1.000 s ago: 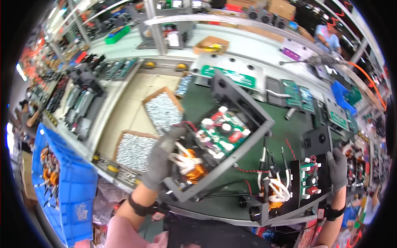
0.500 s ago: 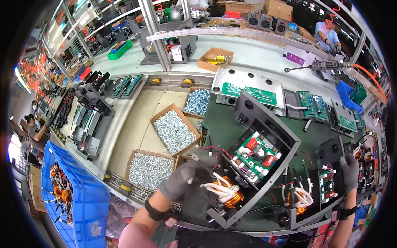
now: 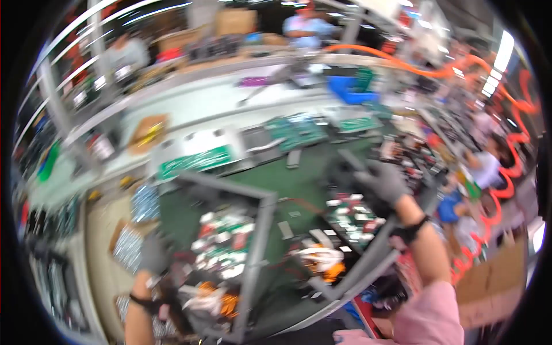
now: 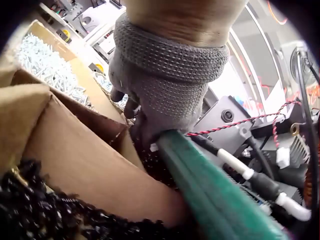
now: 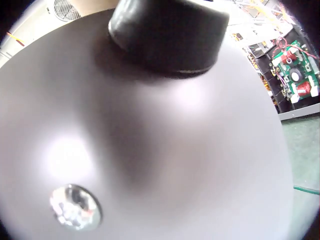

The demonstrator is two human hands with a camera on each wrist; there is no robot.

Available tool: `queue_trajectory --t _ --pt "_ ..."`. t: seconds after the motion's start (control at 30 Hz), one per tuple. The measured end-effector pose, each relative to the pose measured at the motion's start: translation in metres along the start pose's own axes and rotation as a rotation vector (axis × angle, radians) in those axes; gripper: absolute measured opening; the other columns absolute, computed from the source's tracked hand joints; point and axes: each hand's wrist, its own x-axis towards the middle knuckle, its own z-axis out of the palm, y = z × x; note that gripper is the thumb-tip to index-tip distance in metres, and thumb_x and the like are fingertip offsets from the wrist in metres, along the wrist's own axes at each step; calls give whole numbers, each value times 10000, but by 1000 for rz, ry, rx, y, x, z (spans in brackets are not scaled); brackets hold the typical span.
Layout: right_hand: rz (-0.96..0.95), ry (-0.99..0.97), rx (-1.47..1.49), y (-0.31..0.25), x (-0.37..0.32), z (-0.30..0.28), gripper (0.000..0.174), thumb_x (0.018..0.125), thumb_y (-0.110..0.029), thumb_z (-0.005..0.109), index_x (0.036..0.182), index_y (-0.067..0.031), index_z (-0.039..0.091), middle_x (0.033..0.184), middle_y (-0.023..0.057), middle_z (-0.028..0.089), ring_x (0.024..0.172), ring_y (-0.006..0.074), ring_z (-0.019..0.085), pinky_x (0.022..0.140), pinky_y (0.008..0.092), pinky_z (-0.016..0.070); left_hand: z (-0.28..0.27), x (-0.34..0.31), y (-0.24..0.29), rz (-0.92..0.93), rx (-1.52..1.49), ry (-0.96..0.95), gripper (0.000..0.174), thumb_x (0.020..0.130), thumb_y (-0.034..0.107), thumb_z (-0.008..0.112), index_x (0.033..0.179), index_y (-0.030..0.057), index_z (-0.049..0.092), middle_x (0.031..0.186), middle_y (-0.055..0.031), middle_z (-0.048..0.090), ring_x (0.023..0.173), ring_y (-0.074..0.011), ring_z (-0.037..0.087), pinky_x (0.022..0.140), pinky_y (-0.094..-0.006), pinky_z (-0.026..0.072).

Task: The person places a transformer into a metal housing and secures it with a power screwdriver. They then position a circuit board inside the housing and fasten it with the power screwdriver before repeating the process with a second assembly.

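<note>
In the left wrist view my gloved left hand [image 4: 160,90] reaches down past a cardboard box wall [image 4: 95,155]. Its fingertips are hidden among small dark parts, so what they hold I cannot tell. Beside it run a green edge [image 4: 210,185] and a twisted red-black wire [image 4: 235,122]. A grey metal chassis [image 3: 261,247] with a circuit board and copper coil [image 3: 229,305] stands to its right. My gloved right hand [image 3: 384,183] grips the upright panel of a second chassis. Up close, the right wrist view shows that grey panel [image 5: 200,150], a black rubber foot [image 5: 170,35] and a shiny screw head [image 5: 75,207].
Cardboard boxes of silvery screws [image 4: 47,62] stand at the left. Along the back lie a white plate with a green board [image 3: 195,161] and more circuit boards [image 3: 296,131]. A blue bin [image 3: 351,91] and an orange air hose [image 3: 391,56] are farther back.
The head view has swung to the right and is blurred. My left hand has left the near chassis and moved over to the boxes. The right hand stays at the second chassis's panel.
</note>
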Motion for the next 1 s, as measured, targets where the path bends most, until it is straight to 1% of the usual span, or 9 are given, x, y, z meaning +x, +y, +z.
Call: queue_trajectory --t 0.07,0.23,0.33,0.37,0.53,0.63,0.73,0.77,1.0 --pt "88 -55 -32 -13 -6 -16 426 811 -484 627 1005 -106 653 897 178 666 884 354 637 775 429 487 17 2 -20 -16 136 -242 262 692 238 669 939 157 703 1115 -94 593 1239 -300 415 1024 -473 318" --pt "87 -44 -52 -5 -6 -13 402 828 -488 607 1016 -135 647 909 140 675 882 328 637 777 425 484 101 2 -89 -16 429 -79 266 811 236 570 1050 193 678 1212 -24 576 1244 -257 411 990 -474 334" --pt "77 -15 12 -7 -11 -18 399 841 -485 593 1008 -126 643 909 132 678 882 320 640 775 431 483 27 18 -9 -206 328 -243 277 858 217 509 1087 220 664 1197 12 578 1193 -242 449 939 -481 358" --pt "57 44 49 1 -12 -14 353 854 -427 605 1019 -118 644 905 120 681 865 289 649 772 399 489 28 23 -14 -266 461 -508 313 860 213 507 1146 238 629 1155 12 586 1140 -236 483 892 -488 378" --pt "141 505 669 54 -54 -8 271 881 -252 630 1019 -19 633 826 67 660 763 127 602 717 281 489 52 8 -35 -218 402 -273 237 873 241 491 1013 193 676 1142 -1 582 1083 -236 512 878 -477 399" --pt "324 683 353 117 -112 8 298 859 -281 647 1027 -35 633 887 108 675 828 205 651 764 310 498 52 9 -42 -263 317 -300 232 865 223 495 1001 164 674 1094 -19 598 991 -261 543 844 -455 430" --pt "707 506 -143 167 -179 25 444 809 -353 657 1154 -82 585 1042 131 605 1002 292 573 870 403 446 78 2 -70 -238 332 -264 221 851 211 509 985 155 677 1044 -42 611 929 -280 558 805 -434 454" --pt "806 439 -296 171 -196 34 494 797 -383 658 1185 -92 565 1089 132 581 1061 310 536 915 435 412 122 -17 -115 -129 147 27 225 833 210 533 1008 160 666 997 -78 611 889 -307 559 775 -429 468" --pt "660 296 -384 129 -238 53 531 741 -460 692 1176 -174 585 1095 99 582 1054 295 521 921 443 339 192 41 -103 -276 -307 88 293 839 221 553 1100 118 636 1041 -54 621 936 -261 574 781 -374 473"
